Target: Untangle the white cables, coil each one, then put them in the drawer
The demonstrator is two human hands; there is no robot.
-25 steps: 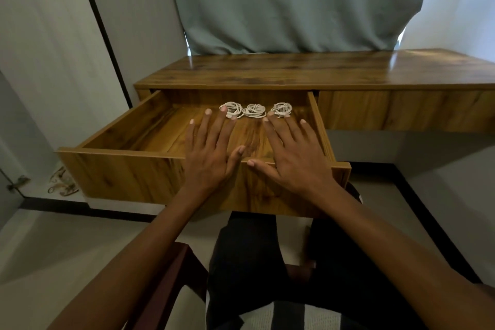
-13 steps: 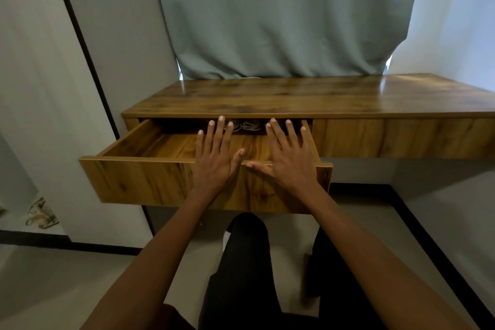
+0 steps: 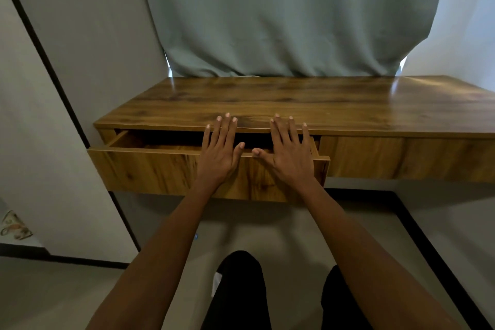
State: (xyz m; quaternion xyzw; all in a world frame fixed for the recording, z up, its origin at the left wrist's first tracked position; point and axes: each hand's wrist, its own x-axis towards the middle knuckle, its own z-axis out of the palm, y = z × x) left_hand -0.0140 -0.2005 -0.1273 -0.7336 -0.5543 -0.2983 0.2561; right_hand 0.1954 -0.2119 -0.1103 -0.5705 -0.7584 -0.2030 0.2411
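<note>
Our hands: our left hand (image 3: 218, 154) and right hand (image 3: 288, 155) lie flat with straight fingers on the drawer front (image 3: 160, 171), holding nothing.
Drawer: it sticks out just a little from under the desk top (image 3: 321, 104), at 12 o'clock from us.
White cables: we cannot see them; the gap is dark, and we guess they sit inside, past our fingertips at 12 o'clock.
How it handles: we think the drawer is stiff, hard and slides easily; flat palms near the middle push it straight.
Watch out: our fingertips reach over the desk edge and could get pinched.
</note>
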